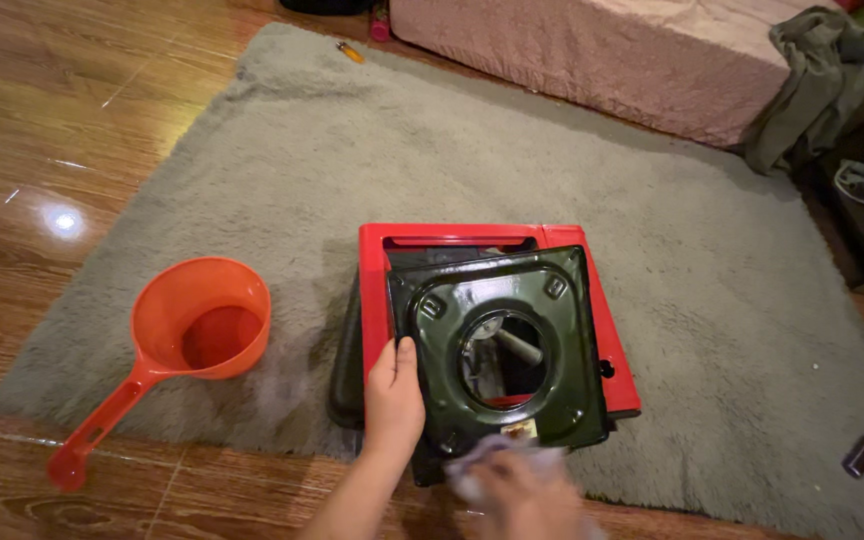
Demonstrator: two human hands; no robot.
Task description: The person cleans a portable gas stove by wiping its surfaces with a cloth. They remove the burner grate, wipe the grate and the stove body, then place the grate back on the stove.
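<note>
Glossy wooden floor (52, 120) with a shaggy grey rug (352, 160), pink mattress (602, 60) along the far edge, orange water dipper (197, 325) at the rug's left, handle pointing near-left. Left hand (394, 395) comes up from below, thumb on top, fingers clamped on the left edge of a square dark green burner plate (502, 345) lying tilted on the red portable stove (497, 300), mid-rug, edges slightly rotated off the stove's. Right hand (522, 490) blurred at the plate's near edge, closed on a pale cloth (497, 460).

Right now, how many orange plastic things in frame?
2: an orange dipper at the rug's left edge, left of the left hand, and a small orange lighter on the floor up top. Others may be hidden.
</note>
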